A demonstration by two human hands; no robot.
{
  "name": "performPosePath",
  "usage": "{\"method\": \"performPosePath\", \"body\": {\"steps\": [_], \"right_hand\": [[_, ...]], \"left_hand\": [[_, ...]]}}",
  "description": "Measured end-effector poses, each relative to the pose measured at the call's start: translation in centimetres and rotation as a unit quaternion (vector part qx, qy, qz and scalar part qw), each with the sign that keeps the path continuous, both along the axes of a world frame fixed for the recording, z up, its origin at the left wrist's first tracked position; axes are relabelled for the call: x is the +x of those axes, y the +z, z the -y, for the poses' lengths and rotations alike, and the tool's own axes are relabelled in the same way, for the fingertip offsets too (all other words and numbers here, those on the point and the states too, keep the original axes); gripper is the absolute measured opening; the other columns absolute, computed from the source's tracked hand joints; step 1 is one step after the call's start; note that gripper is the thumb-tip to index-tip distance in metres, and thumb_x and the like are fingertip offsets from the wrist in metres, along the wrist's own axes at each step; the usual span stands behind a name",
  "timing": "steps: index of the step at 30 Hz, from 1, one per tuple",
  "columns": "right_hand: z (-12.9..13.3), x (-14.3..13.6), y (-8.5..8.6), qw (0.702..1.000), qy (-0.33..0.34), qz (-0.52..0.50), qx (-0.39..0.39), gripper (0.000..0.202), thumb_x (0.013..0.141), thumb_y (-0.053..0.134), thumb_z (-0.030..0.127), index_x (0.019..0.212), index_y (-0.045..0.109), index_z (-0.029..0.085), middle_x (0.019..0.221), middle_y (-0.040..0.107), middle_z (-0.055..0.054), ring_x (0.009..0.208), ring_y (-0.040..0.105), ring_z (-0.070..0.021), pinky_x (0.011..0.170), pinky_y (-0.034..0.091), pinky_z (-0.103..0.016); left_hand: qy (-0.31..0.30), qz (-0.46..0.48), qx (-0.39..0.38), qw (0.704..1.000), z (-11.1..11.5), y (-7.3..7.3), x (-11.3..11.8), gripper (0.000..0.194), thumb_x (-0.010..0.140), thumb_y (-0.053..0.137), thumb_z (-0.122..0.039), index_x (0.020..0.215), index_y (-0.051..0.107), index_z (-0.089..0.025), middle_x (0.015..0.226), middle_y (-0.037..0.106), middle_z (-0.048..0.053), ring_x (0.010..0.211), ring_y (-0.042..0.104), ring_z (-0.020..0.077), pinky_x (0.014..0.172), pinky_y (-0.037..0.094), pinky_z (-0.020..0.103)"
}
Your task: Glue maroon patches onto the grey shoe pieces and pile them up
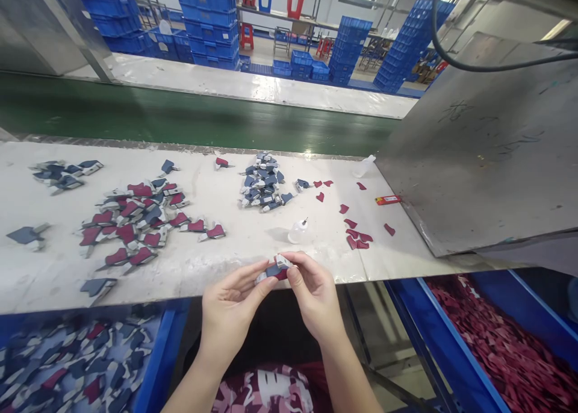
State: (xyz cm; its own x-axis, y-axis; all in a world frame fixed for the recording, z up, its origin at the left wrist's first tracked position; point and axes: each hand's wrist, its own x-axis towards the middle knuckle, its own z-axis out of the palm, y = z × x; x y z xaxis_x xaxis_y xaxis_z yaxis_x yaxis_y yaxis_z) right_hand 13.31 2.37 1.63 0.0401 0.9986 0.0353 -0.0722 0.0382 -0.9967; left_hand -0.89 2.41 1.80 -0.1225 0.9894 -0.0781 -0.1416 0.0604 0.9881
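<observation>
Between my two hands, at the front edge of the white table (244, 244), is a small blue-grey, white and dark red piece (274, 271). My left hand (237, 298) pinches its left end, and my right hand (313, 289) grips its right end with thumb and fingers. Just beyond them stands a small clear bottle with a dark tip (297, 231). Flat dark red pieces (360, 237) lie to the right. A pile of blue-grey and white pieces (264, 184) sits further back, and a larger pile with red faces (129, 226) is on the left.
A blue bin of mixed pieces (153, 365) is at the lower left; another holding red pieces (501, 353) is at the lower right. A metal panel (487, 154) borders the right side. Behind the table runs a green belt (203, 121). A red and yellow object (387, 200) lies near the panel.
</observation>
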Motion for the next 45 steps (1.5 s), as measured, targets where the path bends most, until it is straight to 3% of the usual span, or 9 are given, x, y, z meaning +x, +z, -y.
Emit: {"method": "performPosePath", "body": {"steps": [4,9,16,20,26,28,33,38,45], "right_hand": [[0.4,-1.4,-1.0,0.994,-0.068,0.081,0.034,0.018,0.098,0.05,0.03,0.108,0.063,0.023,0.1,0.067,-0.005,0.089,0.066,-0.0175,0.079,0.055,-0.028],[0.3,-1.9,-1.9,0.972,-0.102,0.179,0.114,0.02,0.098,0.046,0.021,0.109,0.062,0.022,0.098,0.063,-0.007,0.089,0.065,-0.0181,0.077,0.055,-0.029],[-0.1,-0.7,-1.3,0.943,-0.019,0.266,0.199,0.032,0.095,0.057,0.026,0.126,0.063,0.028,0.105,0.067,-0.008,0.096,0.064,-0.0221,0.083,0.056,-0.036],[0.2,-1.0,-0.9,0.961,-0.026,0.226,0.159,0.027,0.094,0.058,0.023,0.119,0.067,0.026,0.094,0.066,-0.006,0.085,0.064,-0.0195,0.075,0.055,-0.032],[0.3,-2.3,-1.1,0.996,-0.041,0.071,0.025,0.018,0.093,0.057,0.03,0.106,0.065,0.021,0.093,0.066,-0.005,0.086,0.064,-0.0187,0.077,0.053,-0.03],[-0.1,-2.3,-1.3,0.998,-0.038,0.032,-0.03,0.021,0.092,0.059,0.036,0.104,0.065,0.019,0.089,0.067,-0.005,0.082,0.064,-0.0181,0.074,0.052,-0.029],[-1.0,-1.6,-1.6,0.995,-0.015,-0.033,-0.089,0.028,0.089,0.063,0.045,0.085,0.07,0.018,0.076,0.067,-0.001,0.075,0.063,-0.0159,0.073,0.05,-0.027],[-1.1,-0.5,-1.7,0.995,-0.017,-0.014,-0.101,0.044,0.096,0.048,0.053,0.101,0.076,0.019,0.085,0.07,-0.003,0.081,0.062,-0.0174,0.08,0.049,-0.03],[-0.8,-0.5,-1.4,0.995,-0.007,0.089,-0.049,0.034,0.096,0.053,0.042,0.112,0.074,0.021,0.097,0.069,-0.006,0.097,0.066,-0.0213,0.089,0.05,-0.033]], "left_hand": [[-0.004,-0.034,-0.003,0.999,0.3,-0.3,0.3,0.025,0.073,0.08,-0.026,0.097,0.079,-0.02,0.096,0.079,0.005,0.087,0.077,0.0249,0.081,0.064,0.029],[-0.044,-0.094,0.001,0.995,0.1,-1.5,0.2,0.028,0.08,0.073,-0.033,0.103,0.076,-0.017,0.1,0.079,0.008,0.09,0.076,0.0261,0.083,0.064,0.032],[-0.103,-0.149,0.013,0.983,-0.1,-1.1,0.0,0.019,0.092,0.054,-0.033,0.098,0.065,-0.018,0.091,0.073,0.006,0.081,0.073,0.0197,0.07,0.06,0.027],[-0.11,-0.173,0.026,0.978,0.5,-0.5,0.3,0.016,0.094,0.049,-0.032,0.09,0.059,-0.02,0.076,0.066,0.001,0.066,0.066,0.0156,0.06,0.054,0.024],[-0.028,-0.277,0.059,0.959,0.8,-1.0,0.8,0.01,0.09,0.052,-0.029,0.088,0.058,-0.021,0.066,0.062,-0.001,0.057,0.062,0.0164,0.054,0.046,0.025],[-0.059,-0.244,0.02,0.968,0.4,-1.2,0.6,0.014,0.092,0.052,-0.033,0.09,0.058,-0.021,0.066,0.062,-0.001,0.055,0.061,0.0161,0.055,0.046,0.026],[-0.189,-0.026,-0.112,0.975,-0.9,-1.1,-0.1,0.032,0.091,0.055,-0.047,0.078,0.058,-0.018,0.059,0.055,-0.003,0.05,0.057,0.0131,0.054,0.045,0.025],[-0.194,0.041,-0.162,0.967,-1.5,-0.7,-0.3,0.038,0.085,0.062,-0.05,0.069,0.059,-0.016,0.059,0.056,-0.002,0.05,0.057,0.0115,0.053,0.045,0.023],[-0.23,0.087,-0.191,0.95,-1.8,-0.8,-0.6,0.035,0.083,0.067,-0.048,0.072,0.06,-0.016,0.063,0.051,-0.003,0.055,0.052,0.0089,0.055,0.044,0.021]]}}
